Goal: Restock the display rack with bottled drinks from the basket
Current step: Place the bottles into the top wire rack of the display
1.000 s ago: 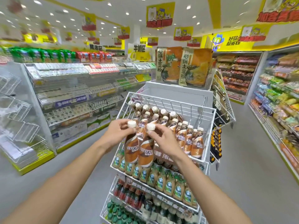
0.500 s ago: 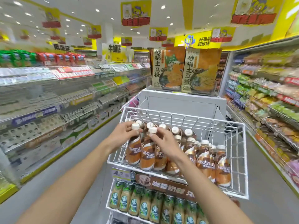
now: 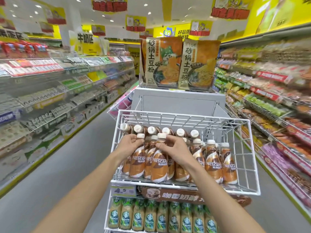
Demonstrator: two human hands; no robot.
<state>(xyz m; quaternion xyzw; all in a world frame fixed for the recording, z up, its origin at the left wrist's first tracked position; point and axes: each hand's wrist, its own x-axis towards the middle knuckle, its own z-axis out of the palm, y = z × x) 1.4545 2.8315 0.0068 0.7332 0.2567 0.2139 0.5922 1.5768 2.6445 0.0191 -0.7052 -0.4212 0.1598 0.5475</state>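
while both hands set bottles into the top wire shelf (image 3: 249,165), left hand (image 3: 128,143) grips one nescafe bottle (image 3: 138,158), right hand (image 3: 173,147) another (image 3: 159,165); right side unfilled, basket not visible.

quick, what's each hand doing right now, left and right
Left hand: closed on the neck of a coffee bottle.
Right hand: closed on the neck of the neighbouring bottle.

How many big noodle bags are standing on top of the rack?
2. One orange noodle bag stands on the left of the rack's grey top, the other noodle bag beside it on the right. More may hide behind.
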